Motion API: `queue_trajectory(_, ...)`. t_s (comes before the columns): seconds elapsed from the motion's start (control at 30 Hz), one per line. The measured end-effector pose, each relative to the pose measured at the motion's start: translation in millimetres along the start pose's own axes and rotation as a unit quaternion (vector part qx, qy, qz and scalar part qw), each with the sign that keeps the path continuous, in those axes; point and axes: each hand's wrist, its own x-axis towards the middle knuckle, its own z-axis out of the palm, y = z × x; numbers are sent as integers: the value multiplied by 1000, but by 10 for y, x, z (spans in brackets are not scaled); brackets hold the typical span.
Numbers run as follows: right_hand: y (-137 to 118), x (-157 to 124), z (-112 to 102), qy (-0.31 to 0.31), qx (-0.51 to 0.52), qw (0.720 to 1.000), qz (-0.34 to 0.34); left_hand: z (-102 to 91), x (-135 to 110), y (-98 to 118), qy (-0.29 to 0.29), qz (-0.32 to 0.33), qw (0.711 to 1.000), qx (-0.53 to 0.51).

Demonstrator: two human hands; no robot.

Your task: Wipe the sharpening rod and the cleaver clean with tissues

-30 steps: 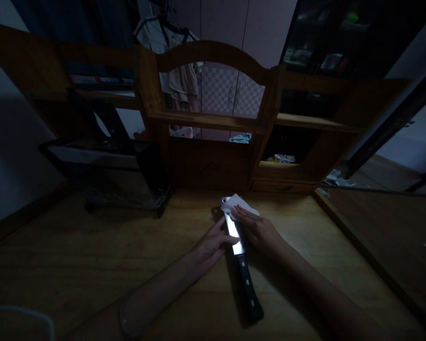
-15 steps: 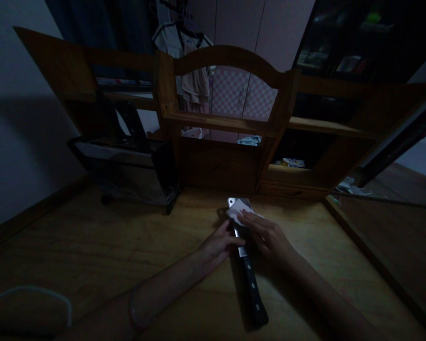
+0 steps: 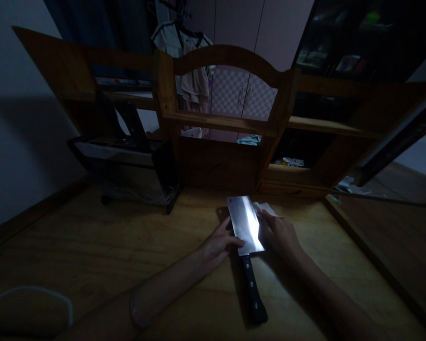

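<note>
A cleaver (image 3: 246, 223) with a broad shiny blade and a black handle lies on the wooden desk (image 3: 128, 255), handle toward me. My left hand (image 3: 218, 244) rests at the blade's left edge, fingers stretched onto the steel. My right hand (image 3: 279, 233) sits at the blade's right edge, fingers closed over a white cloth (image 3: 264, 207) that shows just beyond them beside the blade.
A wooden shelf unit (image 3: 227, 118) stands along the desk's back. A dark wire rack (image 3: 124, 166) sits at the back left. A raised wooden ledge (image 3: 369, 255) borders the desk on the right. A pale curved object (image 3: 28, 296) lies at the near left.
The blade was on edge with the cloth over its top; now it lies broad side up. My right hand and the cloth have slid off to the blade's right side.
</note>
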Motion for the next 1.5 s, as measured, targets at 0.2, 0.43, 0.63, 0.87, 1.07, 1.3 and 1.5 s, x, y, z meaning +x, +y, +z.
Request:
queue_trajectory(0.2,-182,-72,-54,35,129,970,-203,-15,12,-40,-4,8,1000,-4)
queue_trajectory(0.43,-393,-111,-50,-89,201,929,-297,7,39,-85,-5,17,1000,4)
queue_trajectory(0.63,-225,-36,-175,-125,250,914,-293,-4,33,-56,-3,10,1000,-1)
queue_trajectory(0.87,56,29,-177,-101,247,936,-229,5,34,-15,15,-8,1000,-3)
queue_trajectory(1.07,279,83,-38,19,110,993,-46,5,-3,10,9,-2,1000,5)
queue_trajectory(1.3,-1,-11,-118,61,231,961,-140,-13,9,-14,2,-3,1000,8)
queue_trajectory(1.5,-374,-106,-121,-100,222,920,-306,9,12,-37,-15,33,999,-5)
